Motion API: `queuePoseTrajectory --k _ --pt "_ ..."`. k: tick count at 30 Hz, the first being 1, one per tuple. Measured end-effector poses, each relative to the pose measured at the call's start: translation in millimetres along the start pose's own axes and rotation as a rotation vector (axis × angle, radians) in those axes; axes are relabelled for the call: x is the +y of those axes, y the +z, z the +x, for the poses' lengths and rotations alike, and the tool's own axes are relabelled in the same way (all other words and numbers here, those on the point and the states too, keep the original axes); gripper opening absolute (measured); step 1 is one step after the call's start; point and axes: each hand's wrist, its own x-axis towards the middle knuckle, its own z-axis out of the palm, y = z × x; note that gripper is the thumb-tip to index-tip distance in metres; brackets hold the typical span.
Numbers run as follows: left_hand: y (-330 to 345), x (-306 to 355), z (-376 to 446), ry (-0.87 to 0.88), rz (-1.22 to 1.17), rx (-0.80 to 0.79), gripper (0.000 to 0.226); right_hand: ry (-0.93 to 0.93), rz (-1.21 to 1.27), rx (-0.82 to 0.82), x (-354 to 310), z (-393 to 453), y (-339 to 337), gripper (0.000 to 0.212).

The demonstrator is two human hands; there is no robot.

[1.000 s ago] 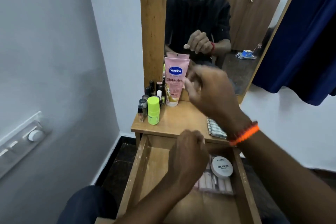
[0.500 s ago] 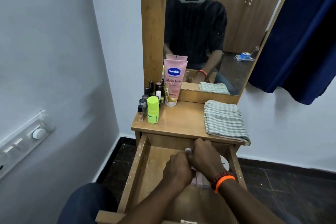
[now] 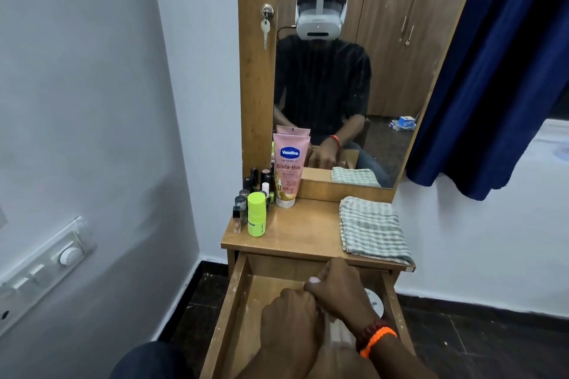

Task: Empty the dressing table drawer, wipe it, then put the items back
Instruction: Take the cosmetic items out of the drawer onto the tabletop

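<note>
Both my hands are down in the open wooden drawer (image 3: 237, 311) of the dressing table. Left hand (image 3: 289, 320) is curled, knuckles up, over something pale and clear in the drawer; can't tell if it actually holds it. Right hand (image 3: 338, 289) sits just beside it, touching it, fingers bent, something small and pale at the fingertips; can't tell whether that's a pinch. Orange and dark red bead bracelets (image 3: 377, 337) on my right wrist.

In the drawer: a round white lidded jar (image 3: 375, 301) against the right wall, partly hidden behind my right wrist, and a pale clear packet (image 3: 337, 331) under my hands.

On the tabletop (image 3: 304, 231): pink Vaseline tube (image 3: 289, 169) standing cap-down at the back by the mirror (image 3: 369, 71), lime-green cylindrical bottle (image 3: 256, 214) in front-left of it, cluster of small dark nail polish bottles (image 3: 246, 194) around those. Folded green-and-white checked cloth (image 3: 372, 229) lies on the right side of the top, well apart from the bottles.
</note>
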Motion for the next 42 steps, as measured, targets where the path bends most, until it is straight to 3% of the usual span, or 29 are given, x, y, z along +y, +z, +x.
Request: queuePoseTrajectory --k 3,9,14,16,19,25,28,42 --pt "-20 5 8 0.092 0.062 0.058 0.040 -0.093 0.170 0.119 -16 -7 -30 0.026" --pt "-74 18 50 0.162 -0.039 0.496 0.023 -0.353 0.242 0.495 -72 27 -95 0.020" --pt "-74 31 119 0.133 -0.177 0.637 0.014 -0.433 0.155 0.587 -103 83 -114 0.013" --pt "-72 33 136 0.075 -0.222 0.648 0.008 -0.439 0.128 0.596 -104 103 -111 0.014" --pt "-63 33 156 0.022 -0.322 0.667 0.018 -0.421 0.124 0.598 -99 124 -102 0.018" --pt "-36 29 168 0.029 -0.374 0.616 0.013 -0.436 0.141 0.568 -93 137 -86 0.021" --pt "-27 28 173 -0.004 -0.378 0.613 0.024 -0.447 0.135 0.557 -95 139 -80 0.021" --pt "-6 16 184 0.061 -0.373 0.631 0.022 -0.431 0.056 0.566 -85 134 -65 0.032"
